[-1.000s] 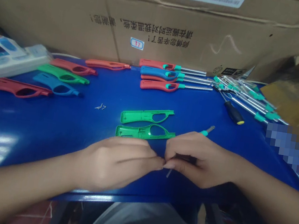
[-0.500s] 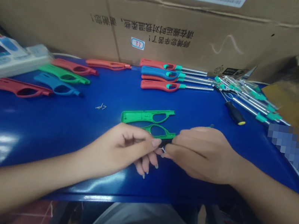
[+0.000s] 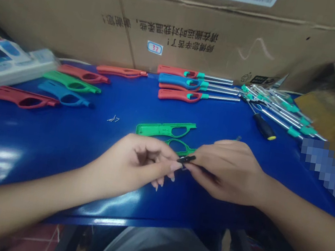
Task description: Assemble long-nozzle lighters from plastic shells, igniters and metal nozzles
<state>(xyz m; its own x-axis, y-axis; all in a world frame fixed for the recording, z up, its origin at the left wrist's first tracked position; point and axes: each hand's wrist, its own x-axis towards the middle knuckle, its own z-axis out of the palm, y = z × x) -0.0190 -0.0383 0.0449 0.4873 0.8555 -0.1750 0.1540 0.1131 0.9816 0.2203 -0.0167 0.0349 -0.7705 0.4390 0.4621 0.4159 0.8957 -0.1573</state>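
A small black part (image 3: 186, 159) is pinched between the thumb and fingers of my left hand (image 3: 143, 160). My right hand (image 3: 227, 169) meets it from the other side, its thumb and fingertips closed at the part; what they grip there is mostly hidden. Just beyond my fingers lies one green lighter shell half (image 3: 150, 129), its hollow inside facing up. A second green shell half (image 3: 180, 146) lies nearer to me, partly covered by both hands.
Lighter shells in red (image 3: 21, 98), blue (image 3: 64, 94) and green lie left by a white power strip (image 3: 14, 69). Assembled lighters (image 3: 178, 96), metal lighter rods (image 3: 284, 110) and a screwdriver (image 3: 264, 127) lie farther back. Small screws (image 3: 113, 119) sit mid-table. A cardboard box (image 3: 77, 13) stands behind.
My right fingers have shifted slightly and uncovered more of the black part, which now shows between my fingertips. My left fingers have curled in a little. Things on the table stay put.
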